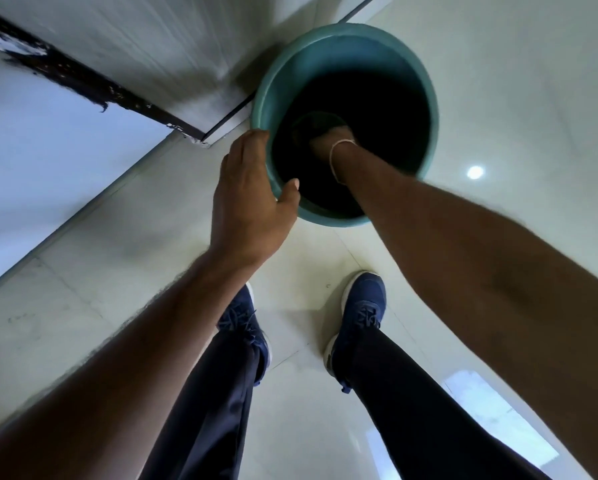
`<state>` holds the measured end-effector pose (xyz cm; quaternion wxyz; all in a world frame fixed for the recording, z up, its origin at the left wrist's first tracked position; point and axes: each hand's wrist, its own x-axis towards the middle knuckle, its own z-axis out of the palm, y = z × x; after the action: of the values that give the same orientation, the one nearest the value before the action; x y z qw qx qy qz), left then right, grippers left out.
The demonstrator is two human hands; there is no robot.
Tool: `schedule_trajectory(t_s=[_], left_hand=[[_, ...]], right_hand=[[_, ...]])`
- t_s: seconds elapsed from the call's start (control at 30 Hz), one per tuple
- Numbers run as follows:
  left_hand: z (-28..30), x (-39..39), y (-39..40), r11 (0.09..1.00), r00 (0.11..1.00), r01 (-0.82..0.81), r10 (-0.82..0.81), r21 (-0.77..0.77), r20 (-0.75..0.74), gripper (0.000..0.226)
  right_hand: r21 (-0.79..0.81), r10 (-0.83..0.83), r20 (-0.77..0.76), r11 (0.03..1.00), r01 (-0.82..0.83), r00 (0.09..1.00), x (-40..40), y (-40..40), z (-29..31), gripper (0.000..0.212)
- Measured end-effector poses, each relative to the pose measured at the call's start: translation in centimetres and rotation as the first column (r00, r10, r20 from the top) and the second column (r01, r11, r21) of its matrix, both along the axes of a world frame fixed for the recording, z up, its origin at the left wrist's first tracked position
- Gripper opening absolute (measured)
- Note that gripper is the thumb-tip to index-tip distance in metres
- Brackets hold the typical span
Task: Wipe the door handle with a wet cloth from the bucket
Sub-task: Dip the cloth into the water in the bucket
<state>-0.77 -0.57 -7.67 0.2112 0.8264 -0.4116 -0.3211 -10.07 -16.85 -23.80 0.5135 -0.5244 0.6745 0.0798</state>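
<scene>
Cloth (pixel 320 128): lying dark, deep in bucket (pixel 429 109).
Right hand (pixel 328 140): reaching in; grip unclear.
Left hand (pixel 249 195): steadying near-left rim.
Next: closing, lifting, wringing.

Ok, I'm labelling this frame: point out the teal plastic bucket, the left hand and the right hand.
Teal plastic bucket (pixel 429 98): head view, far rim.
Left hand (pixel 247 206): head view, back of hand on the near rim.
Right hand (pixel 328 140): head view, wrist inside the bucket.

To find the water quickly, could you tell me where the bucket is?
In the head view, the teal bucket stands on the floor upper centre, beside the wall corner, ahead of the shoes.
</scene>
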Motion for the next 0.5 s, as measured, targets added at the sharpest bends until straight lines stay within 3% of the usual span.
schedule_trajectory(t_s=[0.07, 0.13, 0.17, 0.23, 0.37, 0.43, 0.5], left_hand=[[1.3, -0.5, -0.3, 0.999, 0.998, -0.034, 0.035, 0.019, -0.045, 0.067], [3.2, -0.8, -0.7, 0.998, 0.994, -0.065, 0.066, 0.012, -0.089, 0.064], [4.4, -1.0, -0.9, 0.996, 0.989, -0.089, 0.090, 0.008, -0.117, 0.061], [7.0, -1.3, -1.6, 0.986, 0.970, -0.164, 0.162, 0.003, -0.182, 0.051], [14.6, -1.8, -3.3, 0.953, 0.898, -0.301, 0.297, 0.039, -0.324, 0.038], [18.2, -2.1, -4.0, 0.927, 0.810, -0.366, 0.362, 0.086, -0.461, 0.039], [22.2, -2.3, -4.6, 0.913, 0.658, -0.374, 0.386, 0.163, -0.646, 0.044]], right_hand=[[0.056, -0.124, 0.029, 0.991, 0.122, 0.992, 0.0, 0.3, 3.9, 0.058], [0.110, -0.239, 0.131, 0.968, 0.226, 0.962, -0.8, 0.6, 8.8, 0.021], [0.151, -0.295, 0.198, 0.951, 0.268, 0.935, -1.4, 0.9, 11.9, 0.017], [0.230, -0.420, 0.312, 0.904, 0.361, 0.852, -2.7, 1.2, 17.5, 0.022], [0.325, -0.516, 0.437, 0.854, 0.405, 0.737, -6.3, 2.0, 29.8, 0.022], [0.317, -0.521, 0.479, 0.853, 0.414, 0.706, -8.0, 2.7, 35.8, 0.019], [0.315, -0.521, 0.519, 0.854, 0.415, 0.678, -9.4, 3.7, 41.6, 0.020]])
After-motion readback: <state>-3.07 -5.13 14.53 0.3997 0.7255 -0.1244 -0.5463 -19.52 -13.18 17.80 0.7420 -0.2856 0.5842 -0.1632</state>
